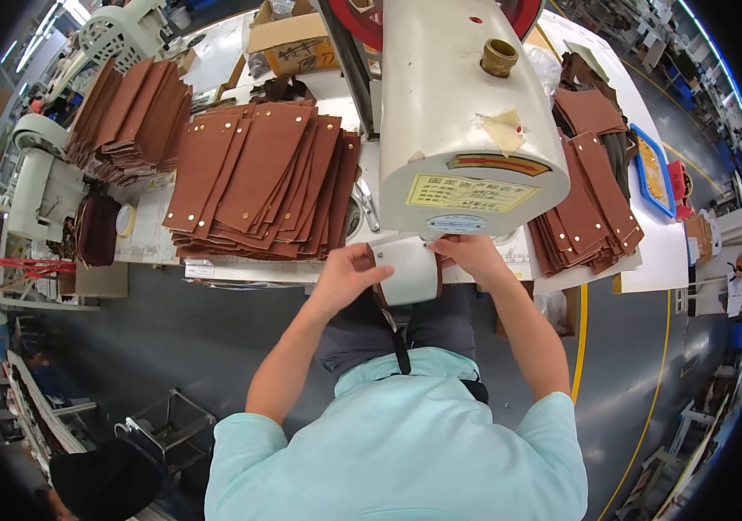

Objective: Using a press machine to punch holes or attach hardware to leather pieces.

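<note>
1. Your left hand (345, 276) grips the left side of a pale panel (409, 276), with the thumb laid across its upper face and the other fingers curled near the upper left corner.
2. Your right hand (473, 257) pinches the same panel at its upper right corner, the fingertips close together, partly tucked below the machine (467, 113).
3. The panel sits between your two hands, just in front of the machine and reaching past the near edge of the tabletop (662, 262) toward your lap. Its face is whitish, its right edge shows brown, and a small metal dot marks the upper left corner.
4. To your left on the tabletop lies a broad, overlapping stack of brown panels (258, 174) (many carry shiny round dots near their ends), with a second brown stack (132, 113) beyond it, farther left.
5. Between the broad stack and the machine you have a metal tool (367, 205), its exact kind hard to make out.
6. To the right of the machine there is another brown pile (584, 204), fanned out, and past it a blue tray (662, 208) holding small yellowish pieces.
7. At the back, left of the machine, stands an open cardboard box (294, 50).
</note>
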Motion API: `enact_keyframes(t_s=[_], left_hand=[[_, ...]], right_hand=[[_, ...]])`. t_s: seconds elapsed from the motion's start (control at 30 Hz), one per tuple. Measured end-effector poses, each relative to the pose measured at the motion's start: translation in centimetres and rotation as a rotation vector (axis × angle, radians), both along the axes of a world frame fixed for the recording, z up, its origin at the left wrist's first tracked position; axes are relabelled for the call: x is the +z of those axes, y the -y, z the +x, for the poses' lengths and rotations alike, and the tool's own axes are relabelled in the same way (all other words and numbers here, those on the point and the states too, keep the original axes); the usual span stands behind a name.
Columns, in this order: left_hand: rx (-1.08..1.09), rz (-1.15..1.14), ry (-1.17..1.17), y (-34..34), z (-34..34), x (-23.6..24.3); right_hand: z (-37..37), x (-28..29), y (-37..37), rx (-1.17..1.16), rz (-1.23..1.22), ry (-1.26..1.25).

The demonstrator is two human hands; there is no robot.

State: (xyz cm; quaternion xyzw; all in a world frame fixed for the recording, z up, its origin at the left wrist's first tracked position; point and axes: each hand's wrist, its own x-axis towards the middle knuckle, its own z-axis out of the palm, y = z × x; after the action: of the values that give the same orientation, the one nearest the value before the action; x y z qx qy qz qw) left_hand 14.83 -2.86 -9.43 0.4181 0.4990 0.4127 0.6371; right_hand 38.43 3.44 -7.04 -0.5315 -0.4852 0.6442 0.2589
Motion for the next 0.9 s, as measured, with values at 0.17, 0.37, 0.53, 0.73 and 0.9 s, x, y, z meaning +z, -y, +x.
enact_keyframes(t_s=[0.17,0.37,0.53,0.73,0.9], left_hand=[[-0.044,0.082,-0.389,-3.2,0.3,-0.7],[-0.136,0.190,-0.325,-5.8,2.1,-1.5],[-0.111,0.181,-0.334,-5.9,3.2,-0.6],[-0.101,0.203,-0.500,-5.9,2.8,0.4],[-0.094,0.221,-0.478,-5.9,3.0,0.3]], right_hand=[[-0.7,-0.5,-0.8,-0.024,0.036,0.083],[-1.2,-1.2,-1.3,-0.023,0.115,0.195],[-0.8,-0.9,-1.3,-0.024,0.150,0.223],[-0.9,-2.6,-1.5,-0.030,0.222,0.244],[-0.8,-1.7,-1.3,-0.074,0.100,0.164]])
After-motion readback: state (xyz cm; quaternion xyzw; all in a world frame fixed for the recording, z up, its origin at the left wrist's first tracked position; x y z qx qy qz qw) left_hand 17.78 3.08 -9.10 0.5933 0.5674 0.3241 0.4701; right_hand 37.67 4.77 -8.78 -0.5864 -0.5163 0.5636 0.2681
